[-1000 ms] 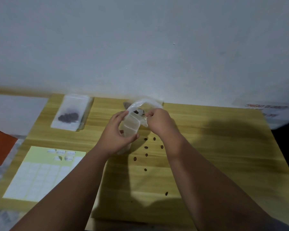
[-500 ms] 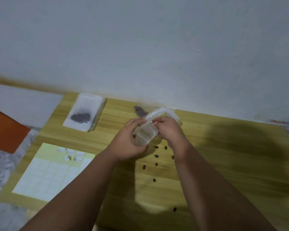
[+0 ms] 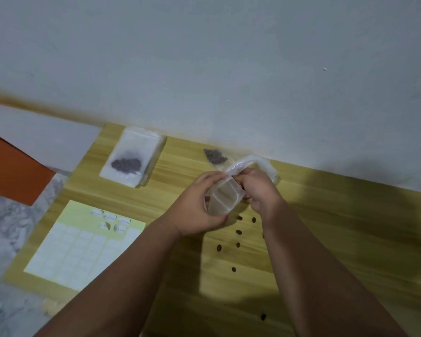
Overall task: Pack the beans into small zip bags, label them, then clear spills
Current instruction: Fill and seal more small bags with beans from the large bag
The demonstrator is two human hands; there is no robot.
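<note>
Left grip (image 3: 199, 205) curled round small zip bag (image 3: 223, 198), thumb at its lower edge. Right grip (image 3: 258, 188) pinching bag's upper rim. Bag held over tabletop (image 3: 338, 227), toward back. Spilled beans (image 3: 239, 232) scattered just beneath hands. Filled bag (image 3: 129, 161) back left; label sheet (image 3: 83, 246) front left.

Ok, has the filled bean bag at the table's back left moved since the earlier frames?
No. The filled bag keeps its place at the back-left corner of the table, above the label sheet; only the camera view shifted.
</note>
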